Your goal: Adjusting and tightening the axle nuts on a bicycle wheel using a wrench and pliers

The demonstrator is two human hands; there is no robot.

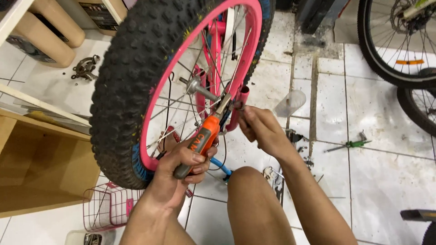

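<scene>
Head view: left hand [184, 165] grips orange-handled pliers [204, 138], right hand [261, 129] pinching nearby.

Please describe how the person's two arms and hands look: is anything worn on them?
Both arms are bare, with no sleeves reaching into view. The left hand and the right hand wear no gloves. No ring, watch or bracelet shows on the fingers or wrists. The nails are short and unpainted.

The bicycle wheel [181, 86] is standing over the floor [386, 172], left of a plastic cup [290, 102]. A wire basket [109, 206] is lying below the wheel, beside a wooden shelf [41, 168]. A second bicycle wheel [399, 41] is standing far right, behind a hand tool [349, 144] lying on the floor.
</scene>
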